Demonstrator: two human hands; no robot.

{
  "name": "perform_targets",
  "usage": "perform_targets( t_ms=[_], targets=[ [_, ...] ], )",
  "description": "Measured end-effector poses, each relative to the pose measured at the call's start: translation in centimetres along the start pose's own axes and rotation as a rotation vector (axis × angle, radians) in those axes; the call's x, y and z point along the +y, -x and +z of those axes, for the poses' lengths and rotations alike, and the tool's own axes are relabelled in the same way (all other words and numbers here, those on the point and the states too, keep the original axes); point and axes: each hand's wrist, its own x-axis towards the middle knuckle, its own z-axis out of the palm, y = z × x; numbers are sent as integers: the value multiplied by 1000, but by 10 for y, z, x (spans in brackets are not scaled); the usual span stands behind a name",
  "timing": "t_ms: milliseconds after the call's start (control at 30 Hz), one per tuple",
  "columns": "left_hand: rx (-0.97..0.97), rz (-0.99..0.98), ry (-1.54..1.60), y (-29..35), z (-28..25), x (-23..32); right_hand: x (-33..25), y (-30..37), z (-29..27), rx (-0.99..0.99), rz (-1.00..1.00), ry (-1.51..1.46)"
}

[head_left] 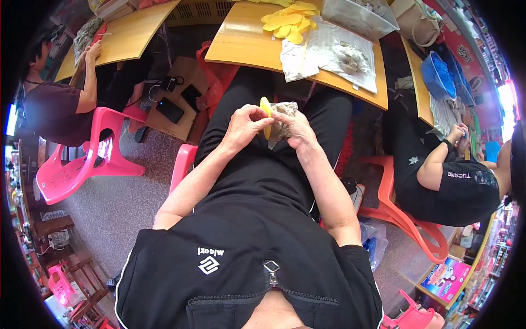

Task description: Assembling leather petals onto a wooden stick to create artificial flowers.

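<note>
Over my lap, my left hand [245, 129] pinches a slim yellow piece [267, 109] between thumb and fingertips. It stands nearly upright, seen almost edge-on. Close beside it, my right hand [298, 130] is closed on a crumpled grey-beige cloth-like piece [284, 112], whose exact kind I cannot make out. The right thumb reaches across to the yellow piece, so the two pieces are together between my hands. On the table ahead lies a pile of flat, rounded yellow pieces [290, 21] of similar colour.
The wooden table [235, 41] before me bears a white cloth [323, 46] with a grey-beige heap [350, 56] and a translucent tub [361, 19]. People work at left and right tables. A pink chair [93, 153], an orange chair [389, 203] and a cardboard box [186, 77] flank me.
</note>
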Motion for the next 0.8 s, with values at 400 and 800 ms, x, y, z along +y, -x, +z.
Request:
perform_targets(
  t_ms=[400,800],
  targets=[
    [64,-130,227,-4,-3,-7,-2,-1,-1,62,-99,137],
    [-38,-119,268,-4,4,-15,3,-3,1,33,-142,145]
  ],
)
